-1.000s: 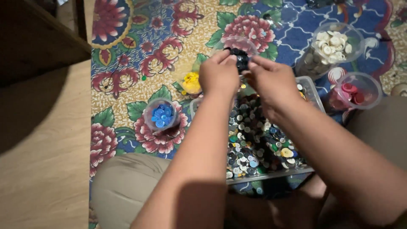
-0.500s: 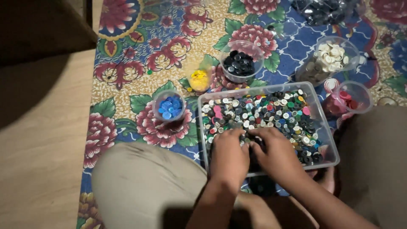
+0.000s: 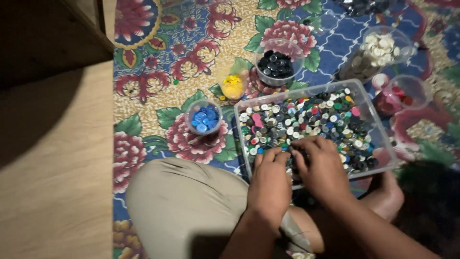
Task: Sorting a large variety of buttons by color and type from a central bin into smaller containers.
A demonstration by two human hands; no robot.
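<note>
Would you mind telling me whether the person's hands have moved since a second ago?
Yes. Both the left hand and right hand drew back from the cup of dark buttons to the near edge of the clear tray.

Your left hand (image 3: pixel 270 180) and right hand (image 3: pixel 323 168) hide the near caps in the clear rectangular plastic tray (image 3: pixel 378 129); whether the fingers pinch one, you cannot tell. Beyond the tray, a dark container (image 3: pixel 362 5) is cut off by the top edge.
</note>
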